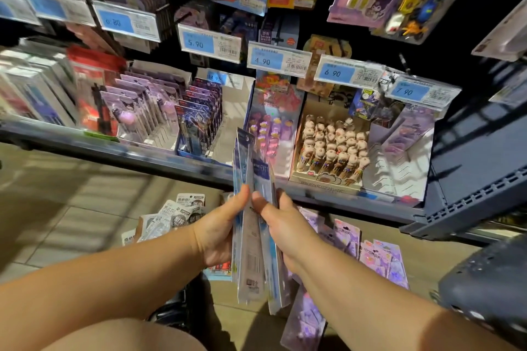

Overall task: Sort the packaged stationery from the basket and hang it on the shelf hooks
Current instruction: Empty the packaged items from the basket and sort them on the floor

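Your left hand [219,234] and right hand [285,225] each pinch one fanned stack of long, narrow blue-and-white packs [253,259], thumbs on top. The stack is held upright in front of the shelf [142,154] edge. At least four packs show, but the exact count is unclear.

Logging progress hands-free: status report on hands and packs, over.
Left hand and right hand both grip fanned blue packs, upright before the shelf. Not on a hook. Purple packs on floor below; nothing blocking.
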The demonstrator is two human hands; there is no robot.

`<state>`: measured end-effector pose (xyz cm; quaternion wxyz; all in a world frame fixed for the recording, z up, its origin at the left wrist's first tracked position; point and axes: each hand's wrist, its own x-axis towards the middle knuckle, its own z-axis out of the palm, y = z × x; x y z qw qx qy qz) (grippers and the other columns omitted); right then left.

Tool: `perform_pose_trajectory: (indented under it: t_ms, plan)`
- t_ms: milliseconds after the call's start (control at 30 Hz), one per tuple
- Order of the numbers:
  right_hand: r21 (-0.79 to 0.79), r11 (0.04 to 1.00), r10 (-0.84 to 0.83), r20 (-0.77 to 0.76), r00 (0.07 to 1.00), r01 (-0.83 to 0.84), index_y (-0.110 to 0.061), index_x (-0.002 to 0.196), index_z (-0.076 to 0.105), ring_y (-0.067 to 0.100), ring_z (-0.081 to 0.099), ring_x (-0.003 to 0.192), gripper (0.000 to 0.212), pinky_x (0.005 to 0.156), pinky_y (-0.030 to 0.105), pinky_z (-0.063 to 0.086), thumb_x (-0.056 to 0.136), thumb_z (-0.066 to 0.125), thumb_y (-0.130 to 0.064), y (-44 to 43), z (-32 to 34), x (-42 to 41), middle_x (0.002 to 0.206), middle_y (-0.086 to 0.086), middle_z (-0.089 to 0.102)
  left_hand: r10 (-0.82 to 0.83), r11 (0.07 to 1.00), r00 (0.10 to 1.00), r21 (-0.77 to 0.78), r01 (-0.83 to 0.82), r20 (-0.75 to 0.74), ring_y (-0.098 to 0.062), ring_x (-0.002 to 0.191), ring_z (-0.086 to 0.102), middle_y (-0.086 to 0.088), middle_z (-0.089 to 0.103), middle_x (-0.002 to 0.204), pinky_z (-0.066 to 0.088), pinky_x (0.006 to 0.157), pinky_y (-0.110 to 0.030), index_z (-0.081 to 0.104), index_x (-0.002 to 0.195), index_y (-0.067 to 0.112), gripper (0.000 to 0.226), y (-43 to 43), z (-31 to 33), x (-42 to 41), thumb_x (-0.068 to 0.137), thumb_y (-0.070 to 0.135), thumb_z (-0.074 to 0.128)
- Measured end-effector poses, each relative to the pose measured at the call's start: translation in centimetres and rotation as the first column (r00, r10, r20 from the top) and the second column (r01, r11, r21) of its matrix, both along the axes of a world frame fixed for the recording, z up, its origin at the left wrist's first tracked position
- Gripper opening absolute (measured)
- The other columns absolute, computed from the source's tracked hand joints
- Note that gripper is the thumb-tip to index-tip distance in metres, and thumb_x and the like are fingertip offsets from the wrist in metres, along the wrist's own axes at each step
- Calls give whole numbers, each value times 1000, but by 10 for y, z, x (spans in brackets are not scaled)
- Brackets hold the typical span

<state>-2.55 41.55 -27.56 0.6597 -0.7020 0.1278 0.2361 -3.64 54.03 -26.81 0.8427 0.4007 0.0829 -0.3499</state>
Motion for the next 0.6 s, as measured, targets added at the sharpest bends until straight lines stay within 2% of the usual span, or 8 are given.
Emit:
perform_pose_trajectory:
  t_ms: [100, 167, 200, 267, 333, 400, 467, 600]
  plan:
    - [15, 999, -30, 2, 1000, 30, -28, 128, 51, 17, 70, 96, 76, 78, 36, 59, 65, 74, -64, -4, 10, -2, 124, 3, 62, -3, 999, 999, -41, 4, 32, -34, 96, 67, -23, 67, 105, 53, 92, -50, 72, 110, 7, 60, 4, -6, 1, 55, 25, 88]
    - [47, 999, -26, 7, 1000, 26, -30, 118, 54, 12, 71, 87, 44, 72, 31, 59, 82, 68, -51, -10, 10, -1, 111, -2, 68, 42, 999, 999, -18, -42, 2, -37, 92, 65, -26, 64, 104, 50, 93, -52, 64, 119, 2, 58, 6, -10, 3, 62, 12, 71]
    - [43, 999, -22, 13, 1000, 21, -31, 114, 55, 11, 71, 87, 36, 73, 30, 58, 85, 65, -50, -11, 11, 0, 108, -4, 68, 62, 998, 998, -11, -63, -9, -37, 91, 65, -26, 64, 104, 50, 92, -52, 61, 122, 1, 59, 6, -11, 4, 64, 8, 65]
    - [17, 1000, -14, 9, 1000, 14, -29, 120, 53, 14, 69, 94, 52, 83, 36, 57, 81, 59, -63, -11, 14, 1, 113, -3, 68, 91, 996, 996, -15, -91, -11, -37, 90, 67, -26, 66, 104, 53, 88, -51, 62, 121, 1, 58, 6, -12, 4, 64, 5, 66]
    - [34, 999, -38, -49, 998, 40, -28, 126, 54, 19, 68, 100, 63, 90, 43, 55, 81, 50, -72, -10, 13, 2, 117, 1, 68, 94, 995, 996, -34, -94, -11, -37, 93, 68, -25, 66, 108, 55, 88, -50, 66, 118, 0, 64, 5, -13, 4, 56, 7, 81]
    - [66, 997, -40, -51, 998, 43, -26, 124, 56, 19, 70, 96, 37, 89, 45, 55, 95, 50, -49, -14, 12, 3, 111, 1, 70, 93, 995, 996, -41, -94, -16, -37, 93, 68, -25, 67, 108, 57, 85, -49, 67, 116, 0, 69, 6, -14, 4, 52, 14, 89]
    - [41, 999, -18, -36, 999, 20, -23, 112, 61, 18, 72, 87, 17, 84, 44, 57, 95, 58, -23, -20, 11, 4, 100, 1, 73, 101, 994, 995, -44, -101, -16, -37, 97, 68, -26, 65, 115, 55, 88, -50, 62, 124, -2, 79, 8, -16, 4, 54, 19, 91]
    - [65, 997, -28, -30, 999, 30, -11, 106, 67, 27, 73, 84, 26, 82, 48, 57, 81, 74, -8, -26, 15, 1, 94, 10, 75, 82, 994, 996, -74, -85, -37, -37, 98, 69, -26, 66, 118, 56, 87, -50, 69, 117, 0, 72, 10, -15, 2, 52, 20, 93]
